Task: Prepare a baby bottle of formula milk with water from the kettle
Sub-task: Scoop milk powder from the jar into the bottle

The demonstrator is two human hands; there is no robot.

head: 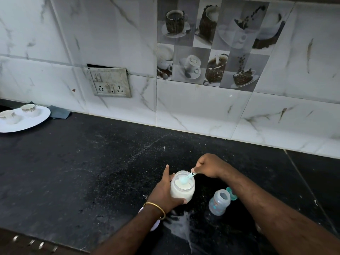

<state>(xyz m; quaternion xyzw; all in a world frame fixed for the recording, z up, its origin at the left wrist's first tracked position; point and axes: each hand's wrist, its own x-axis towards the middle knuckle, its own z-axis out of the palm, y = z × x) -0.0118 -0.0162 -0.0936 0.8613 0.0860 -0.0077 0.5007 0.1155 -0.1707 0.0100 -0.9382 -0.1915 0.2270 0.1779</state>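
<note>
A clear jar (pixel 182 190) of white formula powder stands open on the black counter (pixel 92 162). My left hand (pixel 163 194) is wrapped around its left side. My right hand (pixel 209 165) pinches the handle of a light blue scoop (pixel 187 177), whose bowl dips into the jar's mouth. To the right of the jar stands an open, empty baby bottle (pixel 219 202), and its teal cap (pixel 232 194) lies just behind it, partly hidden by my right forearm. No kettle is in view.
A white plate (pixel 36 120) with two teacups (pixel 29 109) sits at the far left, a grey cloth (pixel 59 112) beside it. A switch and socket panel (pixel 109 82) is on the tiled wall. A white lid (pixel 154 225) peeks from under my left wrist. Spilled white powder (pixel 181 229) marks the counter's near edge.
</note>
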